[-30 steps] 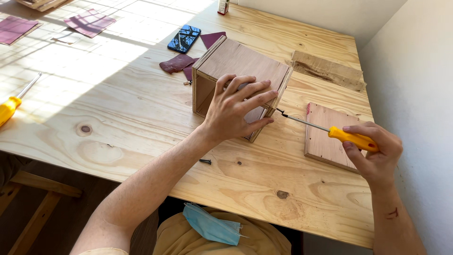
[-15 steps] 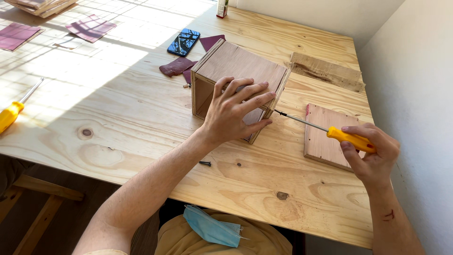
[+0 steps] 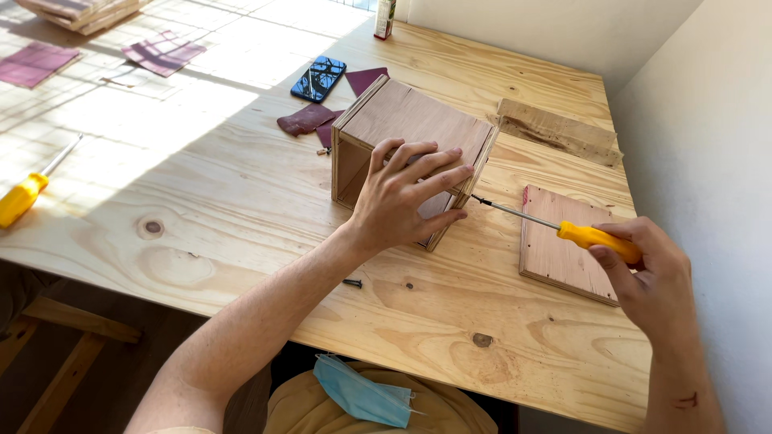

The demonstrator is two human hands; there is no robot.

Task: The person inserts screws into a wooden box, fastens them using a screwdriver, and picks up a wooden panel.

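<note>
We brace the stiff, light plywood box (image 3: 406, 157) mid-surface with our left hand (image 3: 402, 197) spread flat across its top edge, while our right hand (image 3: 651, 277) grips the screwdriver (image 3: 563, 231), tip at its side.

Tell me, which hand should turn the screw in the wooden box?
Probably the right hand: it already grips the yellow-handled screwdriver, whose tip meets the wooden box at its side edge. The left hand lies flat on the box, steadying it.

Woodworking workshop, plywood bench (image 3: 241, 241), sandpaper sheets (image 3: 163, 54), screwdriver (image 3: 28, 193)
</note>
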